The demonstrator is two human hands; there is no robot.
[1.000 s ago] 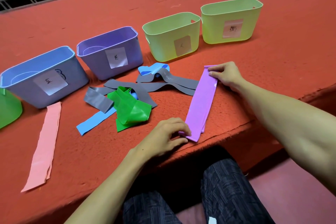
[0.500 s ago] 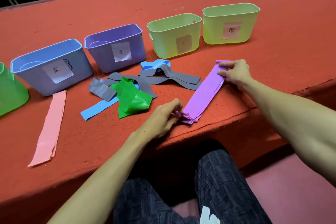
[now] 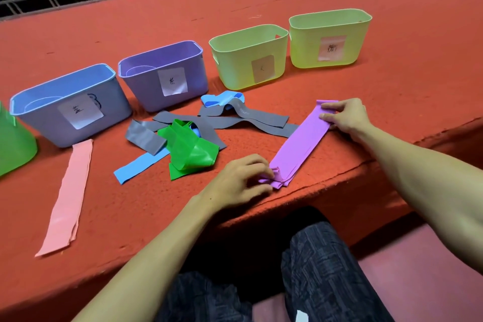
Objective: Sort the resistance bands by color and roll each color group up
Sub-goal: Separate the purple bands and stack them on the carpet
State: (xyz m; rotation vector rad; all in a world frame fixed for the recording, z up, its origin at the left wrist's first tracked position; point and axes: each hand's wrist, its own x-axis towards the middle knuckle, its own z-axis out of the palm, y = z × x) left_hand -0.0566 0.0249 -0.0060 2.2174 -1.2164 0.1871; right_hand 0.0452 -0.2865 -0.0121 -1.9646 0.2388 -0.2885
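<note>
On the near edge of the red surface (image 3: 392,73): purple bands (image 3: 300,144) are lying stacked in one flat strip, running diagonally from the lip toward the bins.
Left hand (image 3: 240,180): it is pinching the near end of the purple bands, fingers curled tight together on a small crumpled fold that looks like the start of a roll.
Right hand (image 3: 347,117): it is holding the far end, bent fingers and thumb closed on the strip and keeping it taut.
Pink band (image 3: 68,198): it is lying flat and apart at the left, unrolled.
Mixed heap: a green band (image 3: 190,151), grey bands (image 3: 251,120) and blue bands (image 3: 141,165) are lying tangled between the pink and the purple, overlapping one another.
Bins: a blue bin (image 3: 117,110), a purple bin (image 3: 143,91), two yellow-green bins (image 3: 235,68) and a green bin (image 3: 15,144) are standing in a row behind; no band is showing in any of them.
Progress: I judge the task as early. Purple and pink are looking separated, and rolling is only beginning on purple.
Remaining: green, grey and blue are waiting to be pulled apart, and every colour group is waiting to be rolled.
</note>
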